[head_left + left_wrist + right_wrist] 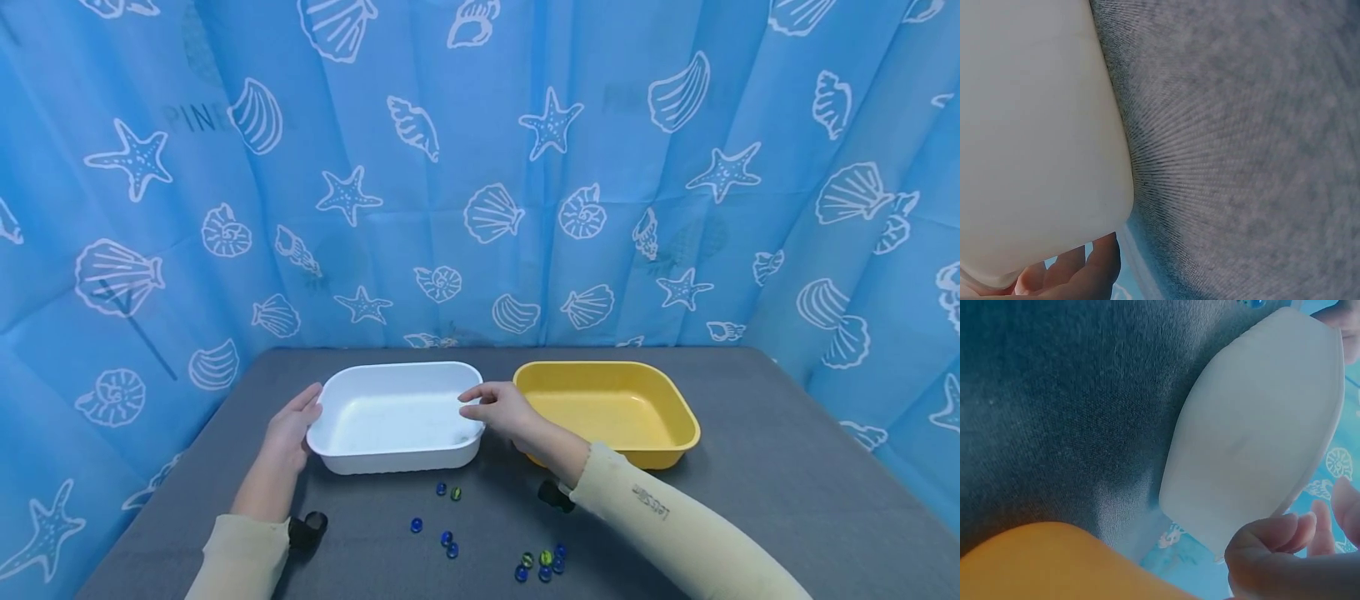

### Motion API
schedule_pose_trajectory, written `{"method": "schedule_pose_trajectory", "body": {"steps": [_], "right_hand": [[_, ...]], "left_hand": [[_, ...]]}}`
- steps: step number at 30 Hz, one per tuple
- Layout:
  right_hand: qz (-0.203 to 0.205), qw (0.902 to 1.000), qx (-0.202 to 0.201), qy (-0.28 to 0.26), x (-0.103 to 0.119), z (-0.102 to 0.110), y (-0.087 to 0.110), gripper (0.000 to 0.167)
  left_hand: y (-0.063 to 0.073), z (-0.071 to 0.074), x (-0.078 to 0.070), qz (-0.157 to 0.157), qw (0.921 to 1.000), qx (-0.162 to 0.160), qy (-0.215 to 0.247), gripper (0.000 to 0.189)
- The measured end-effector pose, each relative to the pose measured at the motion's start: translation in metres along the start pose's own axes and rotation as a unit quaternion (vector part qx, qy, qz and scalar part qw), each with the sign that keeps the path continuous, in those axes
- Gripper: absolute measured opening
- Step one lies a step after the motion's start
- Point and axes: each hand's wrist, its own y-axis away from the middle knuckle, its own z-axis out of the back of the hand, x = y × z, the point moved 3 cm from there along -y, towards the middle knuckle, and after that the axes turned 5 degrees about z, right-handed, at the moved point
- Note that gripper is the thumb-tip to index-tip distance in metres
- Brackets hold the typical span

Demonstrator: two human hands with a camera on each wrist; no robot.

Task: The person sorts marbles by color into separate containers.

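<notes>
White tray (393, 461) sits between both hands, long axis running left to right. Left hand (288, 427) grips left end, thumb at rim, fingers along outer wall. Right hand (506, 408) at right rim, thumb and fingers apart, nothing seen between them. Loose marbles (447, 539) lie on grey table (360, 542), near side of tray; closest pair nearer right hand. Yellow tray (660, 457) just beyond, right.
</notes>
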Motion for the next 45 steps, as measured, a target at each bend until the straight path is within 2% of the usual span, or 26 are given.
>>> {"method": "schedule_pose_trajectory", "body": {"steps": [8,13,19,23,26,38,45], "right_hand": [[0.022,0.9991,0.012,-0.035,-0.001,0.004,0.018,0.022],[0.060,0.9937,0.079,-0.052,-0.008,0.008,0.034,0.025],[0.110,0.9738,0.198,-0.025,-0.020,0.006,0.045,0.023],[0.135,0.9588,0.249,0.015,-0.030,0.001,0.047,0.023],[0.146,0.9509,0.271,0.036,-0.035,-0.003,0.048,0.024],[0.138,0.9496,0.269,0.083,-0.035,-0.020,0.041,0.023],[0.148,0.9468,0.252,0.136,-0.036,-0.026,0.035,0.019]], "left_hand": [[0.000,0.000,0.001,0.002,1.0000,0.002,0.005,0.049],[0.001,-0.001,0.000,0.003,1.0000,0.000,0.003,0.049],[0.000,-0.002,0.000,0.004,1.0000,-0.005,-0.002,0.049],[-0.001,-0.002,0.001,0.007,0.9999,-0.011,-0.005,0.049],[-0.002,-0.002,0.001,0.005,0.9999,-0.011,-0.007,0.049],[0.000,-0.001,0.001,0.004,1.0000,-0.007,0.000,0.049],[0.000,0.000,0.001,0.007,0.9999,-0.009,0.002,0.049]]}}
